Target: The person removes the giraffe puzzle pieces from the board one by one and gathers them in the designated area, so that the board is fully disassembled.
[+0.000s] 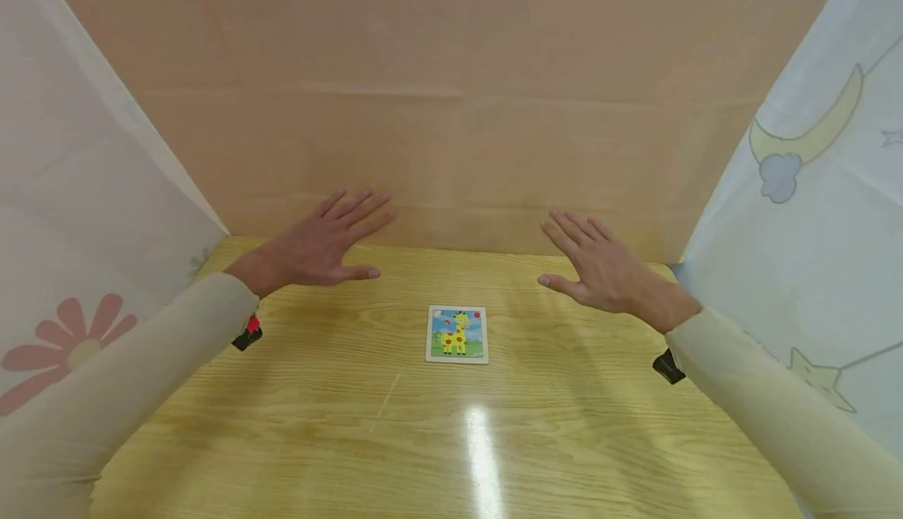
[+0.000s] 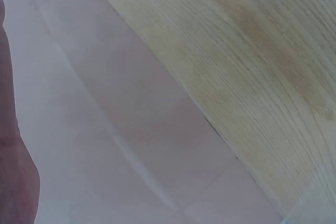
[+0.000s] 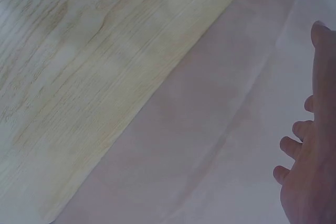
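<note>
A square picture card (image 1: 457, 335) lies flat on the wood-grained bench (image 1: 317, 440), between the two hands and nearer to the person than either of them. The left hand (image 1: 317, 244) is up and to the left of it in the head view, the right hand (image 1: 603, 268) up and to the right, both well apart from the card and from each other. Each hand has its fingers straight and its thumb held out away from them; the left fingers are slightly parted, the right ones closer together. Both fingertips reach in front of the brown backdrop (image 1: 458, 111) at the bench's far edge. The card has a pale border around a yellow giraffe with red spots, on green ground under a blue sky, with a red dot in the upper right corner and a whitish round shape in the upper left. A faint pale mark at the picture's lower right is too small to read. Prints on the side sheets include a pink flower (image 1: 74, 350) on the left and a yellow moon (image 1: 811, 139) on the right.
</note>
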Demonstrator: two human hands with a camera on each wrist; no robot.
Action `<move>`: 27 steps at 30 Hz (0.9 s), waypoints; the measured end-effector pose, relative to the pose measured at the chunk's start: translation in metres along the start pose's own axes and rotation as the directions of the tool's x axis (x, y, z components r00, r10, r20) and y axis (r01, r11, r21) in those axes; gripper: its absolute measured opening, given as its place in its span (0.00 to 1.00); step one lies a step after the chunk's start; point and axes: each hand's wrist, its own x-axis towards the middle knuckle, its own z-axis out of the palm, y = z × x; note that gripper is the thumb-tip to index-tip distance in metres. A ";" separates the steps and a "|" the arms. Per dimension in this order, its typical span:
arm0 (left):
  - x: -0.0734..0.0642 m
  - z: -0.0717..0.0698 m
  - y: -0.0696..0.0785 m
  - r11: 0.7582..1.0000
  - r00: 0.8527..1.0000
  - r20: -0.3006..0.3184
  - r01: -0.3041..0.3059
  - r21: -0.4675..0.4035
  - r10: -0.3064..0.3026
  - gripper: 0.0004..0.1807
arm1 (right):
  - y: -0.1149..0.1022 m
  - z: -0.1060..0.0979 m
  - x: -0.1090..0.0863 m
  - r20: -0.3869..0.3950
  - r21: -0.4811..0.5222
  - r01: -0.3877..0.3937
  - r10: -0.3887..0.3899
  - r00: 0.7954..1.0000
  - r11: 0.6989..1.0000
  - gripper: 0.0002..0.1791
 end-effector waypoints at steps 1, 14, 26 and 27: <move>0.000 0.000 0.000 1.000 1.000 -0.004 0.001 0.001 -0.001 0.52 | 0.000 0.000 0.000 0.000 0.003 -0.001 0.001 1.000 1.000 0.49; 0.000 0.007 0.004 1.000 1.000 0.016 0.008 -0.027 -0.007 0.53 | 0.003 0.008 -0.002 -0.006 0.018 -0.004 0.004 1.000 1.000 0.49; -0.007 0.017 0.006 0.999 1.000 0.006 0.028 -0.027 -0.027 0.53 | 0.000 0.017 0.001 -0.016 0.029 0.013 -0.013 1.000 0.999 0.49; -0.007 0.019 0.006 0.999 1.000 0.008 0.031 -0.036 -0.031 0.53 | -0.001 0.018 0.001 -0.014 0.032 0.014 -0.013 1.000 0.999 0.50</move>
